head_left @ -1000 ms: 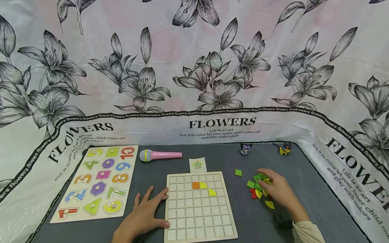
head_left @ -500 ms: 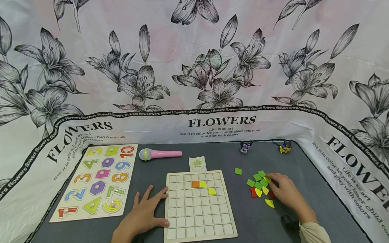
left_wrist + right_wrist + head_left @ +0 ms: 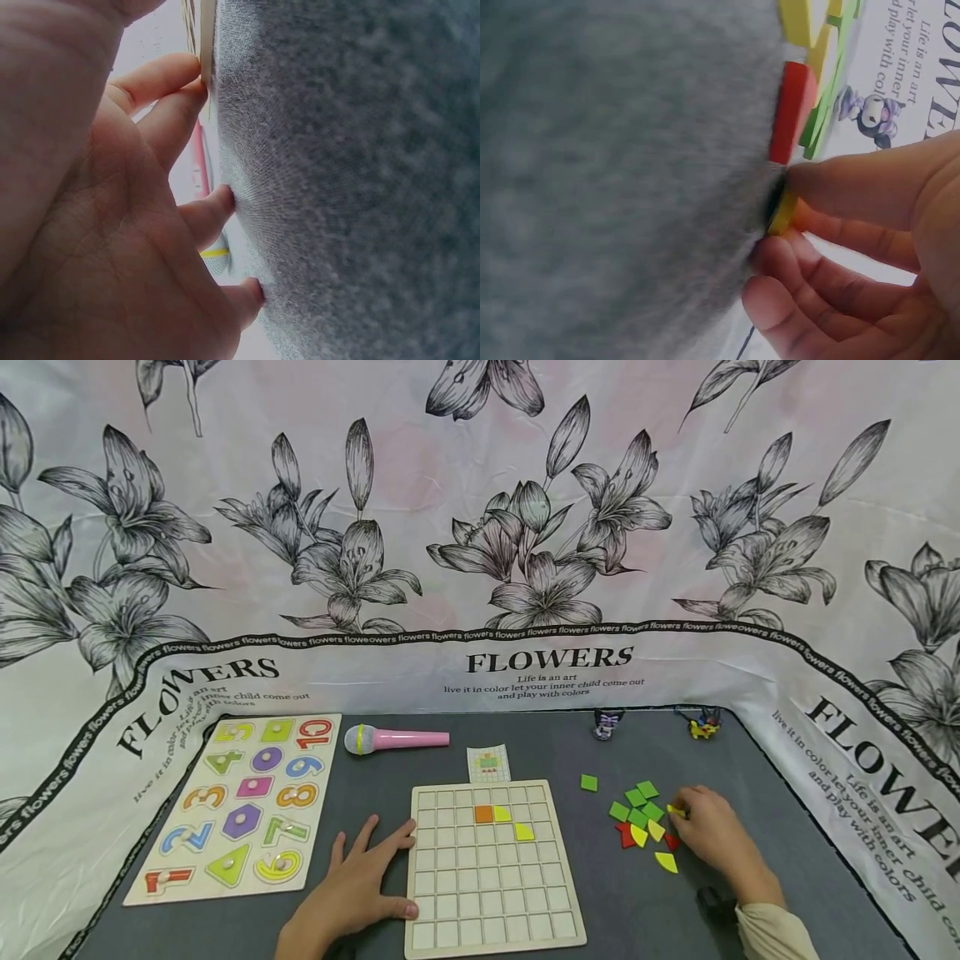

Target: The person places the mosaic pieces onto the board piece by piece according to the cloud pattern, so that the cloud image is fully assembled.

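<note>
My left hand (image 3: 348, 889) lies with spread fingers beside the wooden grid board (image 3: 465, 887), thumb and index fingertip touching its left edge. On the board sit an orange square tile (image 3: 483, 814) and two yellow quarter-round tiles, one beside it (image 3: 502, 814) and one lower right (image 3: 523, 832). At the right, my right hand (image 3: 716, 835) pinches a yellow tile (image 3: 784, 214) between thumb and fingers, close to the cloth. Left of that hand is a loose pile of green tiles (image 3: 637, 818), yellow quarter-round tiles (image 3: 665, 862) and red tiles (image 3: 626, 835).
A patterned card (image 3: 488, 764) lies behind the board. Farther left are a pink toy microphone (image 3: 408, 740) and a number puzzle board (image 3: 292, 852). Two small figurines, one dark (image 3: 606, 725) and one yellow (image 3: 703, 725), stand at the back right. One green square (image 3: 589, 783) lies apart.
My right hand has drawn back to the right from over the pile, bringing a yellow tile away with it and uncovering more tiles. The left hand has stayed at the board.
</note>
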The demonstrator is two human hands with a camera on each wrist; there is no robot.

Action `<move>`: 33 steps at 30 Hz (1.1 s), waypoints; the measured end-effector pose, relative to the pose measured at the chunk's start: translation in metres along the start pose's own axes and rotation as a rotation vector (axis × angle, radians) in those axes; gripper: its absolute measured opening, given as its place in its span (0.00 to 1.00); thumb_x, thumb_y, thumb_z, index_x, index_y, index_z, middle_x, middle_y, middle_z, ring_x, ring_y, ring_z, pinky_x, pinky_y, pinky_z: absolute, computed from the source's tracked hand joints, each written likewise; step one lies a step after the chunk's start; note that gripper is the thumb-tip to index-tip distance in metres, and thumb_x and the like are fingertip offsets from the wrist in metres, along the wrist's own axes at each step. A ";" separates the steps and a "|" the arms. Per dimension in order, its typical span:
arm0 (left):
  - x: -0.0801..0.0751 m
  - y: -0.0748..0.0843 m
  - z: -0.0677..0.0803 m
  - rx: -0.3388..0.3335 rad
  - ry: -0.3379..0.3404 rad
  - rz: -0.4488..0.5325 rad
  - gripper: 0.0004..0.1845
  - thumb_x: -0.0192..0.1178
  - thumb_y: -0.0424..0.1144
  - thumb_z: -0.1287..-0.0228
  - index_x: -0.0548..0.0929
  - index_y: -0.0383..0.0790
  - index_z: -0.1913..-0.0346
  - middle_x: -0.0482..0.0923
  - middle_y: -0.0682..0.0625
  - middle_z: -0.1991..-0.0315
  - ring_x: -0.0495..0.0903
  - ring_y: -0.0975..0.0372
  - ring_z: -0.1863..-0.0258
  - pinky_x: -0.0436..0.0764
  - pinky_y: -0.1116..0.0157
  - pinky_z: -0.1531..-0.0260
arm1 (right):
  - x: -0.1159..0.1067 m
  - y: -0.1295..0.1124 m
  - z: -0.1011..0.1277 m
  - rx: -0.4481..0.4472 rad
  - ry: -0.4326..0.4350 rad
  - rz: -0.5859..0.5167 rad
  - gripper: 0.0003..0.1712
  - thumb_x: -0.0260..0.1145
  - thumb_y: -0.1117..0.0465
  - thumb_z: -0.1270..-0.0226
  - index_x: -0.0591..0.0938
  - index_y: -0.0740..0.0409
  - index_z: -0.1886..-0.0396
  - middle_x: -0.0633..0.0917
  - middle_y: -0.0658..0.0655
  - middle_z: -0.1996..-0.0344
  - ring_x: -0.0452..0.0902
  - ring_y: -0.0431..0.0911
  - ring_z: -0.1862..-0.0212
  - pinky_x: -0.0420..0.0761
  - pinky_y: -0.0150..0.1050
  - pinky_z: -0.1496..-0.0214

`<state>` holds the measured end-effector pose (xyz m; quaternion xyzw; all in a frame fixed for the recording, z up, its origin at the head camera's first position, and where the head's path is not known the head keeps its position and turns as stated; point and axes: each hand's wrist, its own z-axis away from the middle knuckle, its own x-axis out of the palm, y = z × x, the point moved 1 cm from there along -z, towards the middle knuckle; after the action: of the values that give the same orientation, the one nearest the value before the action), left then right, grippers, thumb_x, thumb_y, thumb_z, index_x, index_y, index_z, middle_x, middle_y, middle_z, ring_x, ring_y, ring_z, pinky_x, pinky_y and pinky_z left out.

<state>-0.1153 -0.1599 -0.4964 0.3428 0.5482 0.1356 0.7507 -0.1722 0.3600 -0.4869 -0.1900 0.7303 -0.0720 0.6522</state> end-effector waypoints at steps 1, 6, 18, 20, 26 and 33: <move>0.000 0.000 0.000 0.001 0.001 -0.001 0.61 0.84 0.57 0.55 0.66 0.48 0.16 0.75 0.53 0.26 0.43 0.35 0.16 0.29 0.26 0.27 | -0.001 -0.001 0.000 -0.004 0.014 -0.001 0.01 0.70 0.74 0.34 0.86 0.70 0.64 0.84 0.60 0.67 0.80 0.54 0.66 0.84 0.55 0.64; 0.000 0.000 0.000 -0.007 -0.005 0.000 0.61 0.84 0.57 0.55 0.66 0.49 0.16 0.75 0.52 0.26 0.42 0.35 0.16 0.29 0.26 0.27 | -0.002 -0.006 -0.001 -0.010 0.070 -0.044 0.11 0.59 0.78 0.31 0.88 0.73 0.60 0.88 0.63 0.66 0.77 0.49 0.71 0.78 0.45 0.70; 0.000 -0.001 -0.001 -0.011 -0.007 -0.006 0.61 0.84 0.58 0.54 0.66 0.50 0.16 0.75 0.52 0.26 0.42 0.36 0.16 0.29 0.26 0.27 | -0.001 -0.051 -0.007 0.057 -0.072 -0.429 0.18 0.63 0.74 0.25 0.87 0.67 0.40 0.87 0.59 0.58 0.85 0.46 0.68 0.75 0.38 0.80; 0.000 -0.001 -0.001 -0.008 -0.007 -0.007 0.61 0.84 0.58 0.54 0.66 0.50 0.16 0.75 0.53 0.26 0.42 0.35 0.16 0.29 0.26 0.27 | 0.001 -0.060 -0.008 0.055 -0.094 -0.484 0.17 0.63 0.75 0.25 0.88 0.67 0.41 0.88 0.60 0.57 0.88 0.48 0.64 0.80 0.38 0.77; -0.001 -0.001 -0.001 0.006 -0.003 -0.004 0.62 0.84 0.57 0.54 0.65 0.50 0.15 0.76 0.53 0.26 0.42 0.35 0.16 0.29 0.26 0.28 | 0.011 -0.087 -0.014 0.023 -0.145 -0.580 0.09 0.66 0.75 0.25 0.85 0.68 0.49 0.88 0.59 0.59 0.88 0.49 0.62 0.89 0.40 0.62; -0.001 0.001 0.000 0.004 -0.005 -0.004 0.62 0.84 0.58 0.54 0.65 0.49 0.15 0.75 0.52 0.26 0.42 0.35 0.16 0.28 0.25 0.28 | 0.025 -0.108 -0.018 -0.116 -0.138 -0.546 0.04 0.71 0.70 0.27 0.86 0.60 0.57 0.87 0.50 0.63 0.85 0.44 0.60 0.86 0.39 0.60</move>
<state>-0.1156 -0.1596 -0.4950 0.3437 0.5473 0.1323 0.7516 -0.1723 0.2490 -0.4695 -0.4210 0.6088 -0.1900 0.6450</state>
